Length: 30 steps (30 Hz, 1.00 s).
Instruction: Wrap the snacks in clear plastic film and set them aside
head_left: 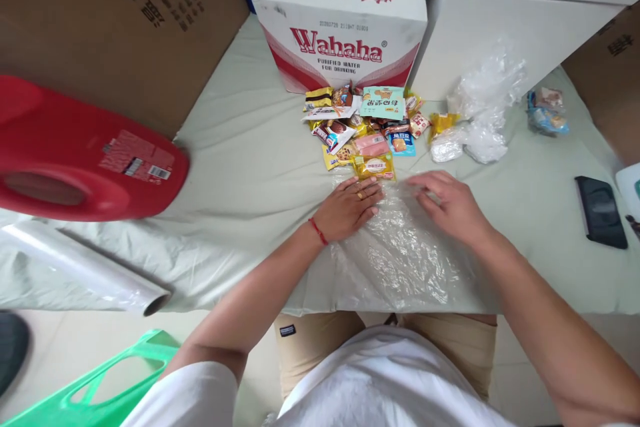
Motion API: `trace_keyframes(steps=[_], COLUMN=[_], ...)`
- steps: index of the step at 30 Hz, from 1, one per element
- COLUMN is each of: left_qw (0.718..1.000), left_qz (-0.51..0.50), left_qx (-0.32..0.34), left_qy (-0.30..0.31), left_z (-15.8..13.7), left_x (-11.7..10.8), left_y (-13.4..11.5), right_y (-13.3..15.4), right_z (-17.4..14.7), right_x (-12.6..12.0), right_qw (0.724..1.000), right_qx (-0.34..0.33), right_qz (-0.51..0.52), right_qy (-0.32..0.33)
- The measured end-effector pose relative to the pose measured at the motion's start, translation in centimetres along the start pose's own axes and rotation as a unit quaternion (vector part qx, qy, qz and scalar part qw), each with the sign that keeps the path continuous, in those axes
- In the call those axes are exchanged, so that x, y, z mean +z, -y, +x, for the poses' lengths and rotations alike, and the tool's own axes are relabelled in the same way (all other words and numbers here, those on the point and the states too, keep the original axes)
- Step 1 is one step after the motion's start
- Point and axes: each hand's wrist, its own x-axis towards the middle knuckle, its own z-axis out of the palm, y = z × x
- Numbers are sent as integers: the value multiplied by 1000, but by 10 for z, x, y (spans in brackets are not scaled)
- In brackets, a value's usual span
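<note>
A sheet of clear plastic film (400,260) lies crinkled on the cloth-covered table in front of me. My left hand (350,207) rests flat on its far left part, fingers stretched toward the snacks. To the right, my right hand (447,207) is over the film's far right part, fingers bent, with a gap between thumb and index finger and nothing visible in it. Just beyond my left fingertips is a yellow snack packet (375,167). Behind it lies a pile of small packaged snacks, including a pink packet (371,145), a blue packet (403,143) and a mint-green packet (383,103).
A Wahaha water carton (345,40) stands behind the snacks. Crumpled clear plastic (485,107), a wrapped snack bundle (547,110) and a black phone (601,211) lie on the right. On the left are a red jug (90,153) and a film roll (90,267).
</note>
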Motion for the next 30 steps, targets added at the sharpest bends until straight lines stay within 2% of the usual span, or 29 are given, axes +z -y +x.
trace_keyframes(steps=[2, 4, 7, 11, 16, 18, 21, 23, 25, 28, 30], left_qw=[1000, 1000, 1000, 1000, 1000, 1000, 999, 998, 996, 993, 992], left_qz=[-14, -17, 2, 19, 17, 18, 20, 22, 24, 31, 35], left_qx=[-1, 1, -7, -19, -15, -19, -36, -58, -84, -111, -117], left_qy=[-2, -4, -4, 6, 6, 7, 5, 1, -5, -14, -19], left_z=[0, 0, -2, -3, -3, -2, -2, -1, -1, -1, -1], left_x=[-3, -3, -1, 0, -1, -2, -2, -3, -4, -3, -2], left_y=[1, 2, 4, 3, 2, 2, 1, 0, 0, -1, -1], right_y=[-7, -13, -19, -35, -71, -80, -80, -75, -71, -69, -67], right_z=[42, 73, 94, 83, 56, 52, 55, 59, 63, 62, 54], right_x=[18, 35, 48, 37, 9, 4, 6, 9, 7, -10, -30], right_qw=[999, 997, 992, 995, 989, 984, 991, 994, 993, 988, 975], right_qx=[-45, -57, -62, -42, 101, 138, 113, 84, 89, 145, 184], right_qz=[-27, -42, -63, -58, 72, 87, 36, 0, -20, -59, -81], right_qy=[11, 44, 91, 69, 78, 73, 57, 70, 74, 6, -97])
